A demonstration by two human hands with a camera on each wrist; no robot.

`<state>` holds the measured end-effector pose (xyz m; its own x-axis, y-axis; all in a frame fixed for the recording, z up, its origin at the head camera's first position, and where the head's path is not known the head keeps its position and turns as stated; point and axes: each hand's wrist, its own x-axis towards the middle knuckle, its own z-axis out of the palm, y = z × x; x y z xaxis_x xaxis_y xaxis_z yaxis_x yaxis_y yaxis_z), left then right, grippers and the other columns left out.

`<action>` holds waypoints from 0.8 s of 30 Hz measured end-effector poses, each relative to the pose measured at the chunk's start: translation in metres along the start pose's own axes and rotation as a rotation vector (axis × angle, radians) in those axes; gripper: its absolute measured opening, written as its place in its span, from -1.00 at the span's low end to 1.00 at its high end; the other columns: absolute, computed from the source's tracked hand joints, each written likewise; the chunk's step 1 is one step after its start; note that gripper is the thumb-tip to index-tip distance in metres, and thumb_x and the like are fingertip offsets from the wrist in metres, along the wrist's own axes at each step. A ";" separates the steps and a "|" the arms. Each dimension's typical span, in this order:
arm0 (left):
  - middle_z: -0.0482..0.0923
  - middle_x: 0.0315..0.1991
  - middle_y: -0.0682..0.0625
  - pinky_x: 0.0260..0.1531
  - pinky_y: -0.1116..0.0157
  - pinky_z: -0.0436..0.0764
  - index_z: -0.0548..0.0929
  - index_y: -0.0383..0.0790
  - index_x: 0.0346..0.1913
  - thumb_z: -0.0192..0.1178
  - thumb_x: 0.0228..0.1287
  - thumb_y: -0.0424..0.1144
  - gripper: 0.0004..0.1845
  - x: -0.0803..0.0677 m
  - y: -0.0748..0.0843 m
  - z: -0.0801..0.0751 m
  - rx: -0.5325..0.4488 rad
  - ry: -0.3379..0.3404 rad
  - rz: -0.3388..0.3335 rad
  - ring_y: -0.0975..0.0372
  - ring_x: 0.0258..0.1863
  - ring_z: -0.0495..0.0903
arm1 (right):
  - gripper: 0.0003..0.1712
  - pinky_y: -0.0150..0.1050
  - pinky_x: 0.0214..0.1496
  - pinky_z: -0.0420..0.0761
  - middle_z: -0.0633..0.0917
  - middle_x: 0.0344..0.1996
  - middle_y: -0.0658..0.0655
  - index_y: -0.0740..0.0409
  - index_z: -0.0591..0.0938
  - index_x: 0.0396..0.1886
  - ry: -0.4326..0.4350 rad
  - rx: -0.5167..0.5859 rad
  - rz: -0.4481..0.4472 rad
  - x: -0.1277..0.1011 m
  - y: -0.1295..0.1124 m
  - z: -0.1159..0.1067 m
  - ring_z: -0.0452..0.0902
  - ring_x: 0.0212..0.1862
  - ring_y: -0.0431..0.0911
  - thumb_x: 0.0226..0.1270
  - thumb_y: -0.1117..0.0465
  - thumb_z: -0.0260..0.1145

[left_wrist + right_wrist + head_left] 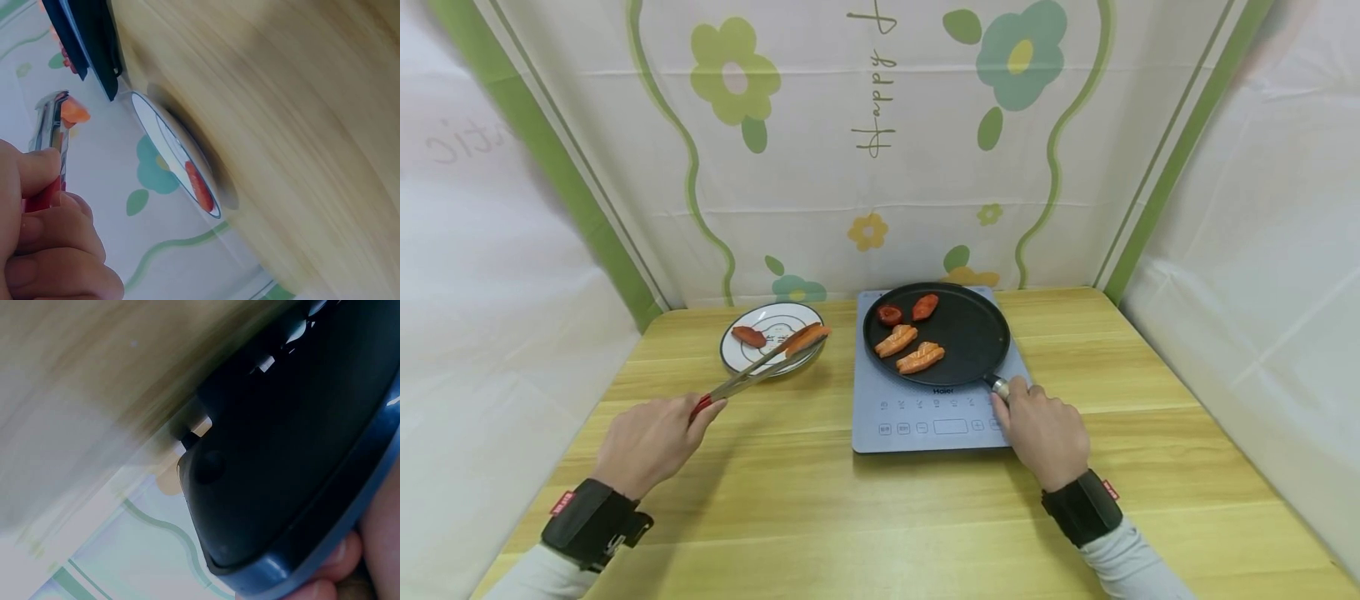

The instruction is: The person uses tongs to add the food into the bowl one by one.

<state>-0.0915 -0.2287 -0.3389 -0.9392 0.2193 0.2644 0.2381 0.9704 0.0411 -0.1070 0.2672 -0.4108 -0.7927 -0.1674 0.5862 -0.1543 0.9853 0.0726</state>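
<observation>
My left hand [651, 442] holds metal tongs [741, 379] with a red grip. Between the tips of the tongs, over the right side of a white plate [762, 320], is an orange food piece [808, 337]; it also shows in the left wrist view [75, 110]. A red food piece [748, 336] lies on the plate. My right hand [1048, 433] grips the handle of a black frying pan [966, 337]. In the pan lie two orange, white-streaked salmon pieces [920, 357] and two red pieces [926, 307]. A dark body fills much of the right wrist view.
Under the pan sits a grey induction cooktop [872, 429] with touch controls at its front. Both stand on a wooden table [820, 508]. A flower-print curtain [820, 175] hangs behind, with white sheets at both sides.
</observation>
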 end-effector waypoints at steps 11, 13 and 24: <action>0.14 -0.72 0.15 -0.70 0.26 0.11 0.32 0.04 -0.61 0.13 0.61 0.12 -0.45 0.003 0.010 -0.007 0.006 0.022 0.017 0.25 -0.76 0.18 | -0.46 -0.27 -0.74 0.09 0.27 -0.71 0.05 0.21 0.37 -0.50 0.003 -0.005 -0.004 0.000 0.000 0.002 0.14 -0.76 -0.13 0.42 -0.01 0.45; 0.13 -0.72 0.15 -0.70 0.26 0.10 0.31 0.04 -0.62 0.13 0.60 0.12 -0.45 0.003 0.012 -0.007 0.008 0.026 0.020 0.25 -0.76 0.17 | -0.46 -0.27 -0.74 0.09 0.28 -0.71 0.05 0.21 0.37 -0.50 0.008 -0.005 -0.005 0.000 0.000 0.001 0.14 -0.76 -0.13 0.42 -0.01 0.46; 0.11 -0.73 0.15 -0.70 0.27 0.08 0.30 0.03 -0.63 0.16 0.58 0.12 -0.44 0.006 0.022 -0.010 0.008 0.041 0.031 0.26 -0.77 0.17 | -0.46 -0.27 -0.74 0.10 0.27 -0.71 0.04 0.21 0.36 -0.51 0.020 -0.003 -0.006 0.000 0.000 0.001 0.14 -0.76 -0.13 0.41 0.00 0.46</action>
<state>-0.0897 -0.2068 -0.3267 -0.9206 0.2446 0.3045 0.2644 0.9641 0.0246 -0.1079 0.2676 -0.4115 -0.7798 -0.1725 0.6018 -0.1574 0.9844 0.0782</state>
